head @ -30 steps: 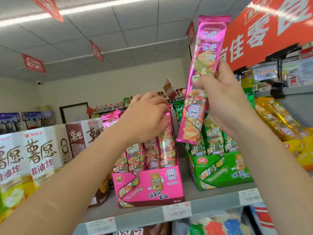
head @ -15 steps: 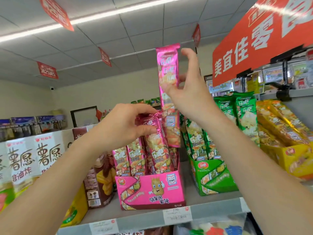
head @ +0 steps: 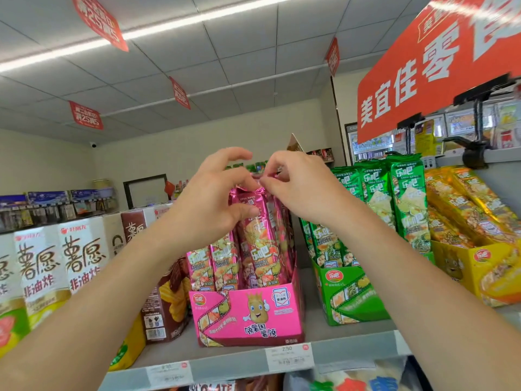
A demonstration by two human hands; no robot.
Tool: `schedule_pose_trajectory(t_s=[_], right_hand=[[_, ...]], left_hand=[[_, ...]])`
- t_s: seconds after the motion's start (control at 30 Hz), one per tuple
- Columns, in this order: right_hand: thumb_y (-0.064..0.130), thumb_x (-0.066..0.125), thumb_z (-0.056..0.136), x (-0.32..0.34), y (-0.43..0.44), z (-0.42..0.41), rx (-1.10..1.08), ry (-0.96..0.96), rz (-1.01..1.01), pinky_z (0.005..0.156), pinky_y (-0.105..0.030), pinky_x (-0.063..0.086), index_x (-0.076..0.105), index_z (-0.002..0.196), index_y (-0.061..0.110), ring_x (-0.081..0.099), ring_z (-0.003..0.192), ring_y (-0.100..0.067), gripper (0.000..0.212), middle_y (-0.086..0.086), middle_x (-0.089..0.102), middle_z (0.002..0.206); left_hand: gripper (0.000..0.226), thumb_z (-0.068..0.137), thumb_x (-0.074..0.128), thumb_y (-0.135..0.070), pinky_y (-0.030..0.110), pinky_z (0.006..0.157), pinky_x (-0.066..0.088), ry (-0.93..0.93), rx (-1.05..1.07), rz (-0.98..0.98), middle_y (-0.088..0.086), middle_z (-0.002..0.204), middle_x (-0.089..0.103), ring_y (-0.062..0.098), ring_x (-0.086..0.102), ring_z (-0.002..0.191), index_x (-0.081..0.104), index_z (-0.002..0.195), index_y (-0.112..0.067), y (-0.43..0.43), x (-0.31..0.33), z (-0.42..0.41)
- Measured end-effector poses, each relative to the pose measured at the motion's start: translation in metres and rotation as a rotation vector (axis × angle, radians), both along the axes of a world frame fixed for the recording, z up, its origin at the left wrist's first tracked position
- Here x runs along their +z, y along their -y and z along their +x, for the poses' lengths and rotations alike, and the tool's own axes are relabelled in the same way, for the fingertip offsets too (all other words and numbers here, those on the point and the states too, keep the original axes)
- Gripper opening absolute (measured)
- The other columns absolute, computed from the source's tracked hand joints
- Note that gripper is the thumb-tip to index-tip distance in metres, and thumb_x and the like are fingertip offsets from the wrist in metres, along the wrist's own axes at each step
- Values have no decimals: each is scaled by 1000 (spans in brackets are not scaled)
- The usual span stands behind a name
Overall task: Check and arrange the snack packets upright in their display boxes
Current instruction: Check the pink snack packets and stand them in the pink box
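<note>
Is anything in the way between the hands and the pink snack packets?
Nothing visible is. The left hand grips the pink packets near their tops and the right hand pinches one top edge, all standing in the pink display box.

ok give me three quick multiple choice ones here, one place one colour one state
1. Which box stands right beside the pink box, on its right? A yellow B green C brown
2. The packets that the left hand and right hand hold are: A pink B green C gold
3. Those packets are: A flat B spilled loose C upright in their box
Key: 1 B, the green box adjoins it; 2 A, their wrappers are pink; 3 C, they stand in the pink box.
</note>
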State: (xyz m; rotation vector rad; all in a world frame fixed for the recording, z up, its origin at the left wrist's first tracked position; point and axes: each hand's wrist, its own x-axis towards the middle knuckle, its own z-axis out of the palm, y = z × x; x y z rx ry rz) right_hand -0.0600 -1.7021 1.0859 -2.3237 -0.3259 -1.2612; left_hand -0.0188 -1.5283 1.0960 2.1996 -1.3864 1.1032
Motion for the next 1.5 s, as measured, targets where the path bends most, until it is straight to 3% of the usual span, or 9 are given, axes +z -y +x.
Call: schedule_pose_trajectory(t_s=[0.2, 0.3, 0.47, 0.67, 0.83, 1.0, 1.13, 1.3, 1.5], right_hand=[[16, 53, 96, 24, 12, -17, 57, -353, -171, 79, -42, 58, 76, 86, 18, 71, 76, -14, 25, -2, 74, 84], [12, 53, 96, 32, 20, -16, 81, -384, -180, 83, -43, 58, 76, 89, 24, 72, 81, -17, 27, 3, 74, 87], [13, 59, 91, 37, 23, -2, -144, -41, -213, 91, -33, 51, 74, 99, 27, 62, 98, -12, 23, 7, 71, 103], [49, 59, 91, 39, 7, 15, -428, -288, -626, 100, -57, 31, 65, 120, 34, 40, 124, -24, 33, 2, 57, 120], [38, 68, 88, 37, 0, 14, -394, -227, -640, 97, -52, 29, 71, 100, 28, 39, 120, -21, 16, 6, 61, 103], [22, 58, 93, 44, -3, 1, -304, -219, -579, 96, -48, 34, 54, 81, 27, 53, 97, -20, 14, 8, 55, 85], [26, 48, 100, 54, 8, -9, -222, 150, -252, 69, -35, 41, 50, 95, 19, 56, 82, -27, 8, -1, 59, 87], [6, 47, 99, 44, 13, -19, 7, 897, 291, 67, -20, 35, 56, 99, -5, 48, 79, -18, 14, -8, 53, 90], [-5, 39, 98, 28, 28, -27, 59, 1199, 477, 74, -43, 45, 47, 100, 2, 45, 82, -26, 11, -8, 43, 93]], left_hand=[[28, 91, 67, -26, 50, 77, 50, -103, 16, 175, 10, 98, 69, 33, 64, 86, 46, 108, -19, 5, 4, -10], [48, 89, 58, -39, 43, 77, 52, -65, 27, 192, 3, 99, 72, 29, 67, 81, 42, 133, -27, 2, 0, -11], [58, 88, 55, -44, 24, 99, 42, -21, 98, 206, -3, 137, 59, 14, 60, 118, 48, 142, -27, -3, -1, -9], [45, 88, 70, -34, 20, 87, 47, -77, 30, 168, -13, 114, 70, 4, 64, 100, 60, 132, -28, -9, 3, -14], [45, 89, 70, -32, 9, 85, 41, -77, 35, 161, -12, 118, 69, 2, 61, 105, 59, 132, -27, -10, 1, -13], [46, 86, 64, -32, 24, 98, 35, 24, 38, 168, -5, 125, 63, 11, 51, 119, 59, 131, -21, -7, -4, -12], [52, 86, 52, -36, 24, 105, 25, 103, 103, 174, -2, 131, 55, 14, 38, 125, 54, 134, -17, -5, -12, -12], [46, 92, 41, -53, 20, 78, 36, 62, 136, 35, -9, 110, 64, 8, 52, 101, 57, 124, -26, 4, -17, -12], [17, 90, 55, -34, 33, 67, 47, 4, 150, -124, -11, 82, 64, 10, 57, 79, 67, 96, -24, 20, -16, -8]])
